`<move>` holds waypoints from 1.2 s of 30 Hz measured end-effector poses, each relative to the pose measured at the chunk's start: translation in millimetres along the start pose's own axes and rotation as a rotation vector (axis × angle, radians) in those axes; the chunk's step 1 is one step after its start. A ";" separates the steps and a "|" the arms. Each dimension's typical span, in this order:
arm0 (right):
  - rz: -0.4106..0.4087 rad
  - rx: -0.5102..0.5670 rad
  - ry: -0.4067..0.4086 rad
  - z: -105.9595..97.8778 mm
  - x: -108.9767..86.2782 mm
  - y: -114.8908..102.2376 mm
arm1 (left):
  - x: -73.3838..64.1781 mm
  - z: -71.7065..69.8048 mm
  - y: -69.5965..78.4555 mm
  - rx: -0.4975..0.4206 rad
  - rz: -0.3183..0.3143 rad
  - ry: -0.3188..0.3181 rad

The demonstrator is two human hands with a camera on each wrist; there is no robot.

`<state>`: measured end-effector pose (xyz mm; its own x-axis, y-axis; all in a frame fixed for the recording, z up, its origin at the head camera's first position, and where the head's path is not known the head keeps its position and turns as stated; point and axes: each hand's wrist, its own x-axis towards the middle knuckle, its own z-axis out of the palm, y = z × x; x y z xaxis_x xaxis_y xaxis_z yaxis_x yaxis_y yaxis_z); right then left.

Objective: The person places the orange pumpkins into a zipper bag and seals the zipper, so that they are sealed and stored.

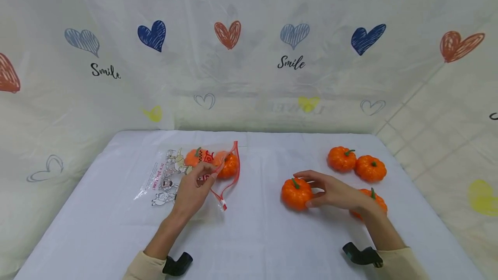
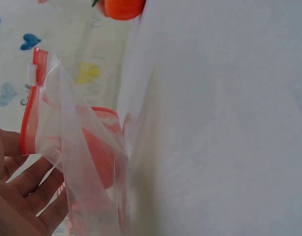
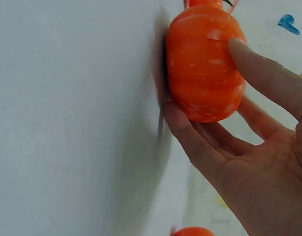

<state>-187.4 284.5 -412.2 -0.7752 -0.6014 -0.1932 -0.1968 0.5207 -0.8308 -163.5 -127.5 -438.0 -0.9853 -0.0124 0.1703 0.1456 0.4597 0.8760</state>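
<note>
In the head view a clear plastic zipper bag (image 1: 162, 181) with cartoon animals and a red zip edge (image 1: 238, 159) lies on the left of the table. Two small orange pumpkins show inside it, one pumpkin (image 1: 229, 167) near its mouth. My left hand (image 1: 196, 188) pinches the red-edged opening between thumb and fingers. The left wrist view shows the bag's mouth (image 2: 67, 123) spread apart. Near the table's middle, my right hand (image 1: 330, 189) grips another pumpkin (image 1: 295, 194) with a green stem, thumb on one side and fingers on the other. That pumpkin (image 3: 205, 64) sits close over the cloth.
To the right are three more pumpkins: one pumpkin (image 1: 341, 159) and a second pumpkin (image 1: 371, 169) side by side at the back, and a third pumpkin (image 1: 375, 200) partly hidden by the right forearm. A white cloth (image 1: 256, 237) covers the table; a heart-printed curtain (image 1: 249, 72) hangs behind.
</note>
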 end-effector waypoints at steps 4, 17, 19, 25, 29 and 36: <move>0.095 0.033 0.056 5.1 4.3 -4.7 | 0.6 0.7 -1.7 0.008 0.005 0.003; 0.019 0.084 0.171 13.1 24.1 -2.7 | 1.0 1.0 -0.6 0.012 -0.010 0.003; 0.039 0.097 0.194 15.5 27.5 -3.6 | 0.9 1.0 -0.5 0.013 -0.010 0.002; 0.064 0.139 0.203 25.7 37.9 -5.1 | -0.7 0.4 -0.6 0.019 -0.002 -0.001; 0.067 0.143 0.207 31.6 44.8 -8.0 | -1.5 0.6 -1.5 0.020 -0.012 -0.002; 0.034 0.136 0.219 36.0 56.9 -18.3 | 0.2 0.8 -0.7 0.015 -0.004 0.006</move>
<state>-206.3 219.0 -426.8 -0.8942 -0.4321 -0.1171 -0.0975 0.4432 -0.8911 -163.9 -127.1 -439.0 -0.9853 -0.0195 0.1698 0.1405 0.4730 0.8698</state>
